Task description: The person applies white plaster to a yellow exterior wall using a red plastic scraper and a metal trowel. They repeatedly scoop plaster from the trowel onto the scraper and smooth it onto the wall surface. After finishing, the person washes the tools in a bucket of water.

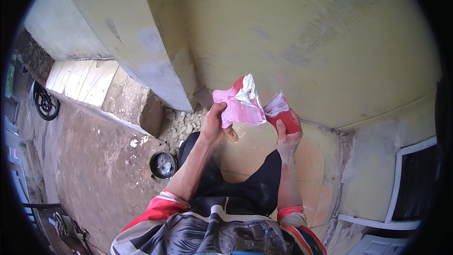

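Note:
My left hand grips a wide red plastic putty spreader, its face smeared pinkish white. A thick lump of white putty sits near its far edge. Behind the same hand a metal scraper blade sticks out, and a wooden handle end shows below the palm; they look like one scraper held along with the spreader. My right hand is closed around a smaller red plastic spreader with white putty on its blade. Its putty-coated edge is close to the right side of the wide spreader.
A yellowish wall with grey patches rises ahead, beside a pillar. Rubble lies at the pillar's foot. A black bucket stands left of my legs, near a raised step. At right is a white-framed window.

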{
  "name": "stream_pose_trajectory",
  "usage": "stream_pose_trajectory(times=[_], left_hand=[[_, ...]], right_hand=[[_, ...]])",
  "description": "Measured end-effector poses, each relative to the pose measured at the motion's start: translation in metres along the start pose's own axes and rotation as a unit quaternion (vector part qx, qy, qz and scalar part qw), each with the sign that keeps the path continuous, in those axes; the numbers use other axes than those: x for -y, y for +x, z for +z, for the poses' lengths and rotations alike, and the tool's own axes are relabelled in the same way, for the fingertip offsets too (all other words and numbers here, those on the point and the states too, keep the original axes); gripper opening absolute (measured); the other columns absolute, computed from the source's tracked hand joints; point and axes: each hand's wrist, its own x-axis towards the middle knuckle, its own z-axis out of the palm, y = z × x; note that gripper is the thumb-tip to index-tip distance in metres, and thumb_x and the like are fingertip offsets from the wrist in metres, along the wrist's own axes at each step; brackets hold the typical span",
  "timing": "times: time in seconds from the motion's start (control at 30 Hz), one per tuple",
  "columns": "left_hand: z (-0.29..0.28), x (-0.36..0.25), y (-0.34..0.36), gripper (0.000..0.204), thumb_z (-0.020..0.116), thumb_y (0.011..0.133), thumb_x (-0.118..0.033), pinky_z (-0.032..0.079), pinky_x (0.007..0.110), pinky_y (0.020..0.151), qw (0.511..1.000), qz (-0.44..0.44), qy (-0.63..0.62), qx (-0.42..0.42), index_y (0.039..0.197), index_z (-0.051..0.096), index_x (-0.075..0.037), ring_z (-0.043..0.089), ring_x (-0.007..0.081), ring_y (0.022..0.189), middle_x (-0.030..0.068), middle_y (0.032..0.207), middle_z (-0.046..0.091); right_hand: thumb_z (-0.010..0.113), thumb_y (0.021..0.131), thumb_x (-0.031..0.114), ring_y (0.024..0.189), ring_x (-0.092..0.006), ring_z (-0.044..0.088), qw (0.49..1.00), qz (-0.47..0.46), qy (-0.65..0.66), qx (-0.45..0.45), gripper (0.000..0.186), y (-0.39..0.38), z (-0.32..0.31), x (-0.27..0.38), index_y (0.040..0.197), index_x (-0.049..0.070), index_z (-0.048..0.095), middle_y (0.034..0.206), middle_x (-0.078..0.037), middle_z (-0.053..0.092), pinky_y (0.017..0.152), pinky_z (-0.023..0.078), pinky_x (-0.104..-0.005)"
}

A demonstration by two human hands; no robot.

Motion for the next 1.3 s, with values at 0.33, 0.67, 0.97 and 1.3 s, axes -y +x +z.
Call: stream_pose_trajectory(times=[0.33, 0.67, 0.97, 1.3], left_hand=[[-0.017, -0.008, -0.001, 0.024, 0.051, 0.098, -0.017, 0.049, 0.032, 0.065, 0.924, 0.164, 0.320, -0.128, 0.111, 0.061, 0.000, 0.063, 0.0181, 0.071, 0.0102, 0.090, 0.066], [-0.062, -0.001, 0.007, 0.031, 0.049, 0.096, -0.015, 0.047, 0.042, 0.087, 0.908, 0.096, 0.388, -0.125, 0.120, 0.058, 0.001, 0.062, 0.0340, 0.098, 0.0225, 0.105, 0.064], [-0.141, -0.020, -0.022, 0.023, 0.054, 0.095, -0.025, 0.044, 0.030, 0.039, 0.963, 0.068, 0.088, -0.246, 0.101, 0.057, -0.003, 0.054, 0.0189, 0.045, 0.0098, 0.073, 0.062], [-0.186, -0.037, -0.044, 0.028, 0.045, 0.097, -0.024, 0.050, 0.030, 0.047, 0.958, 0.249, -0.040, -0.140, 0.107, 0.060, -0.003, 0.065, 0.0193, 0.069, 0.0081, 0.095, 0.068]], right_hand=[[0.062, 0.081, -0.003, 0.082, -0.0252, 0.070, 0.934, -0.212, -0.196, 0.209, 0.025, 0.043, 0.031, 0.077, 0.102, 0.007, 0.072, 0.095, -0.012, 0.073, 0.076, 0.055, -0.0338], [0.062, 0.078, -0.002, 0.081, -0.0287, 0.070, 0.862, -0.240, -0.242, 0.374, 0.034, 0.037, 0.113, 0.006, 0.109, 0.008, 0.071, 0.095, -0.012, 0.073, 0.072, 0.055, -0.0390], [0.071, 0.083, 0.007, 0.080, -0.0118, 0.065, 0.901, 0.205, 0.098, 0.370, 0.022, 0.092, 0.152, -0.070, 0.104, 0.000, 0.070, 0.091, -0.005, 0.072, 0.078, 0.052, -0.0280], [0.058, 0.094, 0.007, 0.094, -0.0211, 0.068, 0.992, 0.041, 0.099, 0.069, 0.029, 0.005, 0.308, -0.197, 0.122, 0.003, 0.064, 0.104, -0.011, 0.071, 0.087, 0.051, -0.0323]])
